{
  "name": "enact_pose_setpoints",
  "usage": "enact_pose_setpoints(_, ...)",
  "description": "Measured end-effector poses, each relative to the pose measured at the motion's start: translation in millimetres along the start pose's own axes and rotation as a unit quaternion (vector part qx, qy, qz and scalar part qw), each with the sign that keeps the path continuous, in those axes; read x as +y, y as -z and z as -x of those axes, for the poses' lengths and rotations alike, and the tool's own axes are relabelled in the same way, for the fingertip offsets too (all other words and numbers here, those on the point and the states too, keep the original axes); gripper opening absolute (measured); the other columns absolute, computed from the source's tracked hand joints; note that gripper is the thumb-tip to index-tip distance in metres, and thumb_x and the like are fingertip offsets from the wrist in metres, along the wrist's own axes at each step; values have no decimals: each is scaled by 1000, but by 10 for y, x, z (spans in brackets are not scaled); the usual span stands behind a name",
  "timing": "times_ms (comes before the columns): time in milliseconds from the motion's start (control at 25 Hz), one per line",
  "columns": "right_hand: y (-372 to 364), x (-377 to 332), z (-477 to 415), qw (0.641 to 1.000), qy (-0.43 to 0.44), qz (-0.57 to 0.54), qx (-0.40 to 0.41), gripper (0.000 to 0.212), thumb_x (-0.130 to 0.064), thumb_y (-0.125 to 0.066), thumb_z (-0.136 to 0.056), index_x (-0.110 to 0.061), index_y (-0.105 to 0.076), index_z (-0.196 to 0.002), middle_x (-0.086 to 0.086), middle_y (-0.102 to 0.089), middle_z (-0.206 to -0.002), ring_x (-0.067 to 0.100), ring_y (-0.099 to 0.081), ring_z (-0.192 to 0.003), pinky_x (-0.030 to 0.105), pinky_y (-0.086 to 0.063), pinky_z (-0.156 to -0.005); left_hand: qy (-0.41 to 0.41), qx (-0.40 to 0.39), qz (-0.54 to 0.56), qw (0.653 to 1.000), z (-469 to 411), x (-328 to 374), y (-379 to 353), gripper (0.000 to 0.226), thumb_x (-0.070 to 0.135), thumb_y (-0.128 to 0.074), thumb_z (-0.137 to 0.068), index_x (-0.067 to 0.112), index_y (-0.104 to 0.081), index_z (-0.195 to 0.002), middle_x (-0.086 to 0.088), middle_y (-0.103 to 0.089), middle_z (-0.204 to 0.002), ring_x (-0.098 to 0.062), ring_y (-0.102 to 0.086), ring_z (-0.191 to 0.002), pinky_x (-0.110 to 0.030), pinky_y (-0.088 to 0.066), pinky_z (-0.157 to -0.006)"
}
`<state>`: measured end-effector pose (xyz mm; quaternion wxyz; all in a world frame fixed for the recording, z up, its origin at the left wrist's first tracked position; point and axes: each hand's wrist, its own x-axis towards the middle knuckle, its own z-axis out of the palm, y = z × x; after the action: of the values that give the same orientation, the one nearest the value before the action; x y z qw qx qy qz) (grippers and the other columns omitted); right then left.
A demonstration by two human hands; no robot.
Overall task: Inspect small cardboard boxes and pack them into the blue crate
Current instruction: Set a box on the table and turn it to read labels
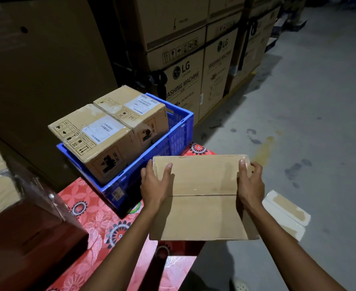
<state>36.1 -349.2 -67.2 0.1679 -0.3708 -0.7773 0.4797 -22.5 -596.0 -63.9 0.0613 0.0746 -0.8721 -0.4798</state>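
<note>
Left hand (155, 185) and right hand (250, 183) are clamped on opposite edges of a plain cardboard box (202, 198), which is held just beside the blue crate (173, 141). Large washing-machine cartons (183, 80) are stacked behind. The crate is set on a red floral surface (93, 208), and two labelled boxes (95, 139) are lodged in it side by side.

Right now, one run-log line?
phase: inspect | left hand: grips box | right hand: grips box | crate: two packed boxes
</note>
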Motion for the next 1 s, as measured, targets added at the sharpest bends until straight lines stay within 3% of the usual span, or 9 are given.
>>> enact_pose_setpoints(160,160,-139,166,993,22,-108,30,60,-70,-40,-90,-17,-40,-118,10,-58,-117,27,-55,-97,34,-35,-79,-7,30,113,993,116,123,173,66,59,-58,-86,6,-56,-125,-12,-55,-123,-25,-57,-108,-25,-38,-84)
enact_pose_setpoints(280,188,-39,315,990,12,-136,28,49,-54,-47,-101,-7,-40,-111,11,-56,-107,29,-54,-94,34,-34,-75,4,33,157,987,233,65,268,58,60,-57,-83,10,-51,-113,-11,-60,-114,-22,-59,-97,-26,-40,-73)
enact_pose_setpoints(400,194,159,463,991,1,-129,25,55,-60,-48,-98,-6,-40,-106,8,-55,-98,34,-56,-93,37,-35,-72,3,18,139,990,394,-102,309,63,68,-57,-80,16,-50,-114,-9,-61,-114,-21,-62,-98,-28,-46,-75)
enact_pose_setpoints(480,230,248,541,993,8,-115,15,70,-74,-41,-86,-9,-44,-110,10,-58,-105,32,-56,-96,37,-38,-74,11,6,123,992,507,-199,330,71,74,-53,-75,18,-51,-119,-7,-63,-116,-21,-63,-102,-30,-47,-77)
enact_pose_setpoints(560,303,293,576,994,3,-106,-10,73,-72,-40,-84,-9,-49,-119,10,-59,-114,28,-55,-101,36,-38,-78,18,-12,111,994,592,-248,375,81,75,-54,-72,16,-52,-128,-6,-64,-121,-21,-64,-107,-28,-45,-78)
enact_pose_setpoints(640,399,268,553,995,3,-88,-42,67,-67,-46,-87,-12,-50,-125,11,-61,-122,26,-56,-106,36,-39,-82,19,-42,74,996,603,-239,439,89,72,-60,-76,14,-45,-142,-9,-60,-133,-25,-61,-118,-29,-43,-85)
enact_pose_setpoints(760,489,85,427,995,45,29,-90,75,-68,-59,-86,-15,-47,-138,12,-56,-137,31,-56,-122,38,-43,-91,10,-85,-69,994,470,-96,483,98,62,-65,-88,14,-20,-159,-15,-36,-156,-34,-46,-137,-38,-42,-99)
enact_pose_setpoints(880,417,-175,340,973,110,169,-116,89,-66,-67,-83,-19,-35,-150,12,-43,-151,31,-49,-133,44,-44,-99,-34,-112,-192,974,321,140,416,111,77,-57,-82,19,-5,-161,-17,-22,-160,-40,-36,-141,-52,-41,-105)
enact_pose_setpoints(1000,307,-282,336,949,106,258,-147,102,-77,-62,-78,-23,-23,-156,13,-30,-158,37,-41,-139,50,-43,-103,-41,-133,-259,956,293,274,275,116,87,-49,-77,23,0,-161,-18,-13,-163,-44,-31,-141,-57,-40,-104)
